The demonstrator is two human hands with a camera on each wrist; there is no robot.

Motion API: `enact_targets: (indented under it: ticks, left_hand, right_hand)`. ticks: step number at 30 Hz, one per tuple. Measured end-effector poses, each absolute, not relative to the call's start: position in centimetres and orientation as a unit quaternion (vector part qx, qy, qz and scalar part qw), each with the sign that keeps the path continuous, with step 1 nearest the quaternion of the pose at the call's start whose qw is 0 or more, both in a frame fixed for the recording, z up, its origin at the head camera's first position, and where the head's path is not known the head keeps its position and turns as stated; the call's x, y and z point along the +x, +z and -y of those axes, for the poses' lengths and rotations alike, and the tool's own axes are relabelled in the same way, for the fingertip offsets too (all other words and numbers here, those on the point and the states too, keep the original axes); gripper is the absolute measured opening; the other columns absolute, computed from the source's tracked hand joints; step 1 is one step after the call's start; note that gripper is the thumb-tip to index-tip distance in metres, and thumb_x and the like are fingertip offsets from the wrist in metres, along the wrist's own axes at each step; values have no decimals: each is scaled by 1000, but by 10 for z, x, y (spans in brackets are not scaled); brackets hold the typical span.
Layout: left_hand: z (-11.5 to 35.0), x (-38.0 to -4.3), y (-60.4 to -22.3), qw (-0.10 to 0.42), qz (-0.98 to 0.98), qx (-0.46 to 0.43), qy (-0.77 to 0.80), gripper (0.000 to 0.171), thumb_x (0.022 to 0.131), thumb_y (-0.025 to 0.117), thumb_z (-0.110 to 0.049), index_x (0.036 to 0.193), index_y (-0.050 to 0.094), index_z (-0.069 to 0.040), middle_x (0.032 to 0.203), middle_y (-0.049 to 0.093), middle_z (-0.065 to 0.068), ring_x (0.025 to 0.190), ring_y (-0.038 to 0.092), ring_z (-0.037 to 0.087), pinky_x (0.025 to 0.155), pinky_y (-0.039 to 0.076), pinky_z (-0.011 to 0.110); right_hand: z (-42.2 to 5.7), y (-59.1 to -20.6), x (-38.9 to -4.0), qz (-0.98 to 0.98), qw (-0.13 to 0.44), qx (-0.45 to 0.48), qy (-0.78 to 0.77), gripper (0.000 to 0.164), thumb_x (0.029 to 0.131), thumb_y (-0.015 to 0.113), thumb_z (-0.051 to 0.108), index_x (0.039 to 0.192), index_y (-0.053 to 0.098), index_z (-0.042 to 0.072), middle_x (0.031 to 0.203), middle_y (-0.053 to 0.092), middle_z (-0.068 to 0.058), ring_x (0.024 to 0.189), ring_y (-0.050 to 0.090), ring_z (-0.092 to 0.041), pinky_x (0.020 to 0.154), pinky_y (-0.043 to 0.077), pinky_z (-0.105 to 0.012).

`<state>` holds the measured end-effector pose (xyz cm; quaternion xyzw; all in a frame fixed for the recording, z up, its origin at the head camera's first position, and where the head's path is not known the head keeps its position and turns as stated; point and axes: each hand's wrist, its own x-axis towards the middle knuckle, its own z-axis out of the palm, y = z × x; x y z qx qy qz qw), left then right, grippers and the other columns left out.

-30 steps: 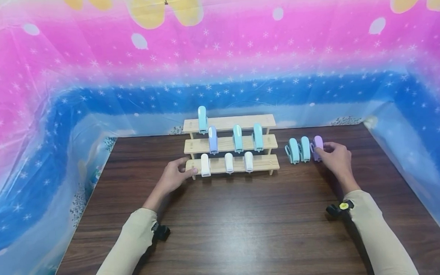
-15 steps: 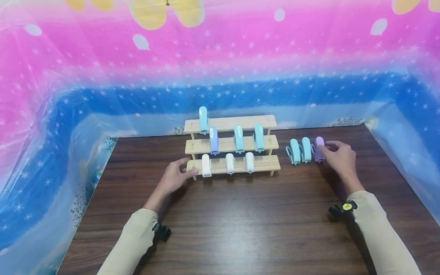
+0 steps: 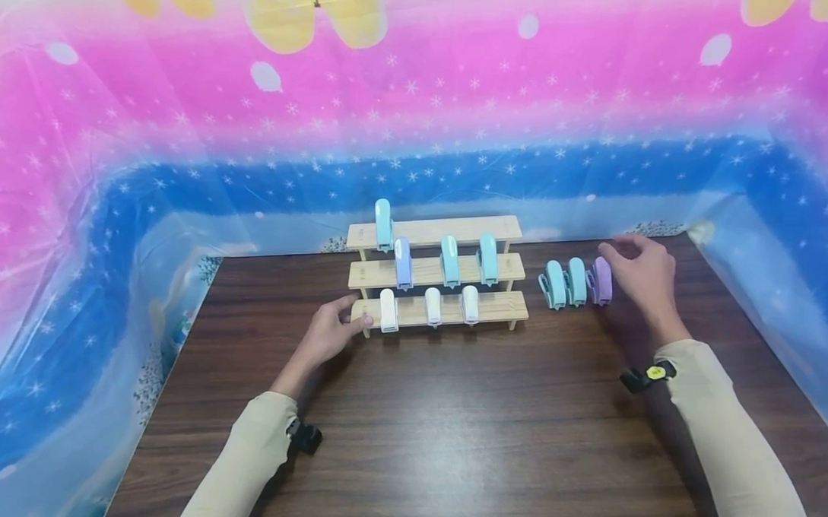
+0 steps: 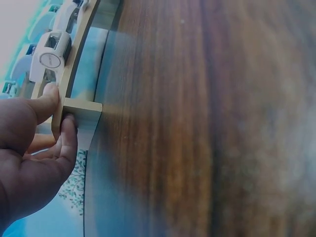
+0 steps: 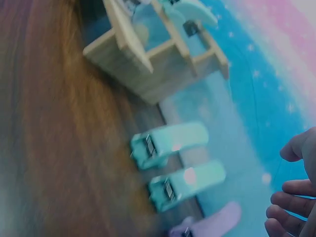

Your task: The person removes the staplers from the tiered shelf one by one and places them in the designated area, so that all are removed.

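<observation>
My left hand [image 3: 330, 330] pinches the left end of the lowest board of a three-step wooden display rack [image 3: 494, 305]; in the left wrist view the thumb lies on top and fingers curl beneath. Three white staplers [image 3: 432, 306] sit along that board. The middle step carries a periwinkle stapler [image 3: 403, 263] and two mint ones, and one mint stapler [image 3: 383, 223] stands on the top step's left. My right hand [image 3: 644, 277] is raised beside a purple stapler [image 3: 600, 282], its fingers relaxed and apart from it. Two mint staplers [image 5: 185, 182] stand left of the purple one.
A dark wood-grain table [image 3: 447, 417] lies under everything. Along its back and sides hangs a pink and blue cloth [image 3: 409, 114] printed with snowflakes. The rack's back edge is close to that cloth.
My right hand has let go of the purple stapler and moved up and slightly right. The purple stapler stays upright beside the mint pair. My left hand keeps its hold on the rack.
</observation>
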<state>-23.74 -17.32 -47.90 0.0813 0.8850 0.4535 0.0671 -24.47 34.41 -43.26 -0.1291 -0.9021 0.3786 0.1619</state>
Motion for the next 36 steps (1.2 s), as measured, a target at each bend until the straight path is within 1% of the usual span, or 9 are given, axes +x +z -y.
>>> enact_targets:
  ticks: [5,7,12,15,18,21,24,31,36]
  left_hand:
    - [174,-238,-479,64,-884,85,455,67,98,72,-24,149,44,10,110,71,22,88,66,24,70,54,32]
    - [174,-238,-479,62,-884,87,454,67,98,72,-25,149,44,9,110,71,22,90,66,24,72,55,33]
    - [174,-237,-481,59,-884,92,455,67,99,71,-25,149,44,9,114,70,22,97,68,27,77,56,37]
    - [174,-237,-481,56,-884,93,454,67,99,71,-26,149,44,8,115,70,23,99,68,28,79,56,38]
    - [174,-237,-482,55,-885,93,453,67,99,71,-26,149,44,9,115,69,23,98,67,28,78,56,38]
    - [174,-237,-482,54,-885,91,453,67,99,71,-25,149,44,9,114,69,23,94,66,26,76,55,36]
    - [173,-237,-482,56,-884,90,456,66,98,71,-24,148,44,10,113,69,23,92,66,26,74,55,34]
    - [173,-238,-481,54,-883,93,457,65,99,71,-23,148,44,10,116,69,25,98,68,29,76,56,36]
    - [173,-237,-480,52,-885,93,452,65,99,70,-24,148,44,10,117,69,25,100,67,30,78,56,38]
  right_hand:
    - [-320,-417,-250,903,183,-78,381,60,95,67,50,133,67,3,133,65,-22,127,56,-41,104,41,-55]
    - [-308,-413,-251,902,191,-54,384,56,96,68,46,131,68,3,128,68,-22,121,60,-39,100,44,-53]
    - [-279,-403,-254,897,212,-14,387,45,96,70,39,125,72,4,116,74,-17,102,68,-31,84,49,-38]
    - [-263,-394,-256,892,217,8,396,43,95,71,37,124,73,6,112,75,-14,97,69,-26,78,50,-31]
    - [-245,-385,-258,889,211,33,405,41,94,72,37,123,73,8,111,75,-12,95,71,-25,74,54,-33]
    - [-227,-376,-260,889,196,56,411,42,94,72,38,123,74,9,112,75,-11,95,71,-26,76,57,-39]
    - [-208,-369,-262,888,183,81,415,42,94,72,39,124,73,9,114,75,-11,96,71,-26,78,58,-43]
    - [-163,-357,-270,881,161,143,421,40,94,72,37,124,72,10,116,74,-10,100,69,-22,81,58,-39]
    - [-132,-352,-278,885,133,156,419,40,95,72,38,125,72,11,118,73,-8,100,68,-20,82,57,-37]
